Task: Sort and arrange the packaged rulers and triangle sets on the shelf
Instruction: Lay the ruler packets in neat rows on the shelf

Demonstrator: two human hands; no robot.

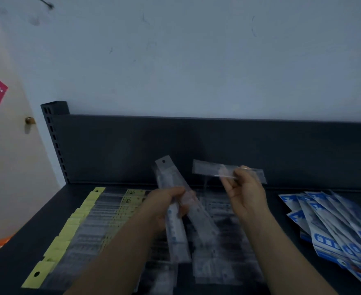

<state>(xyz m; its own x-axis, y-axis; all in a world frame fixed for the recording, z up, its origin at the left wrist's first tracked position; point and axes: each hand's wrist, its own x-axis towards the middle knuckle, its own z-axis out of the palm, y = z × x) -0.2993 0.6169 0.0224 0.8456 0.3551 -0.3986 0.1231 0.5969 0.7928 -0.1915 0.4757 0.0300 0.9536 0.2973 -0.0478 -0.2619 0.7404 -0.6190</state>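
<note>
Ruler bundle [176, 231], in clear sleeves, sits at frame centre in the left hand [169, 206], whose fingers curl round its middle. Its long axis tilts steeply, from the punched tab at upper left down to lower right. Just right of centre, the right hand [246, 188] pinches a single packet [207, 168] between thumb and fingertips. This packet lies nearly level, above the shelf [16, 252] and apart from the bundle. Its free end points left toward the bundle's top, so it likely has to swing upright to line up and join.

Loose clear packets [222, 258] lie beneath both hands. A yellow-tag row [69, 228] is at lower left and blue packs [332, 228] are at the right edge. Black print on the yellow tags and white lettering on the blue packs are too blurred to read.
</note>
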